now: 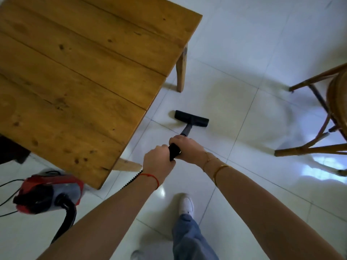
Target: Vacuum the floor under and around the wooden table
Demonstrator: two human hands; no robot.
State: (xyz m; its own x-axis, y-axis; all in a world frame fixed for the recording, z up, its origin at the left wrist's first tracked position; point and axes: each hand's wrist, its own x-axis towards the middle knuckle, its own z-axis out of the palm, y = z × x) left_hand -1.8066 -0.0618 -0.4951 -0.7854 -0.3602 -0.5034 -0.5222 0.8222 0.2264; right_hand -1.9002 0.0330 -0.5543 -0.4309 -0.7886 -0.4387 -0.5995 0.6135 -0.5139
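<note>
Wand [185, 130] in both fists: my left hand [158, 161] wraps the lower, nearer part of the black grip, fingers curled tight round it; my right hand [185, 147] clamps the same grip just above, fingers curled over the top. Hands touch each other, nearly stacked.

Floor head [191, 118] sits flat on the white tile floor [244, 102], just off the wooden table [78, 76] at its right edge, between the far-right leg [181, 70] and the near-right corner. It's outside the tabletop's outline, not under it. A tile joint runs right by the head.

In the way: the far-right leg stands on the tiles beyond the head, near but apart. A near leg [127, 164] pokes out from under the near-right corner, close to my left knuckles. Ribbed hose [132, 180] drops from the grip behind my left wrist, past that corner.

Red & grey canister [48, 192] sits on the floor by the table's near edge, blurred, w/ a thick black hose [65, 220] looping out and a thin cord [9, 184] trailing left.

Right side: rattan chair [323, 119], legs on the tiles, well apart from the head.

My white shoe [186, 203] and jeans leg [191, 239] are below, behind the wand.
</note>
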